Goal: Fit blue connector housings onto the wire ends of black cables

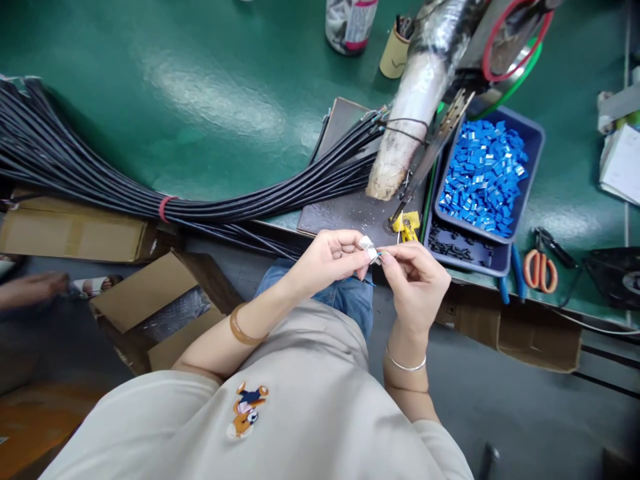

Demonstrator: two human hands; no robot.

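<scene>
Close in front of my body, both hands meet at the fingertips. My left hand (333, 260) is closed in a pinch, with small white pieces (369, 247) at its thumb and index tips; whether these are tape or a part is unclear. Facing it, my right hand (417, 277) pinches a thin blue wire (381, 254) between thumb and forefinger. Another short blue wire end shows just below the left fingers. Beyond the hands, a yellow tool or clip (407, 225) lies at the edge of a dark board (335, 217).
A bundle of black cables (225, 211) crosses the green table (210, 80) from the left. At right stand a bin of blue connectors (485, 173) and a tray of black parts (453, 245), near orange-handled scissors (540, 270). A wrapped post (407, 133) leans over the board. Another person's hand (43, 288) is at left.
</scene>
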